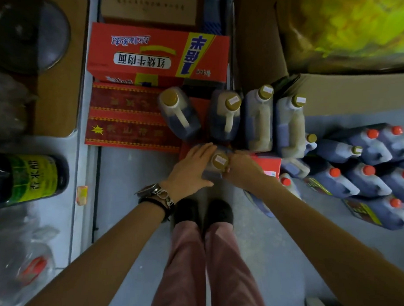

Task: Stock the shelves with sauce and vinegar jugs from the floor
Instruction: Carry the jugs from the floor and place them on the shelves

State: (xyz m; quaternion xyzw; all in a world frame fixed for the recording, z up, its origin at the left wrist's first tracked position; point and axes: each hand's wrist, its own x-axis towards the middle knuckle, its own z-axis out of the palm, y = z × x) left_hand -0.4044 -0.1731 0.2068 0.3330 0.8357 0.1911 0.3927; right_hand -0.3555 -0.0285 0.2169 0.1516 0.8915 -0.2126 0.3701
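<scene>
In the middle of the frame both hands were on a dark jug (219, 162) with a gold cap. The left hand (191, 168) lay with straight fingers against its left side. The right hand (241, 168) was curled round it just right of the cap. A row of four similar jugs (258, 119) stood just above. Red-capped jugs (368, 158) crowded the floor (131, 184) at right.
</scene>
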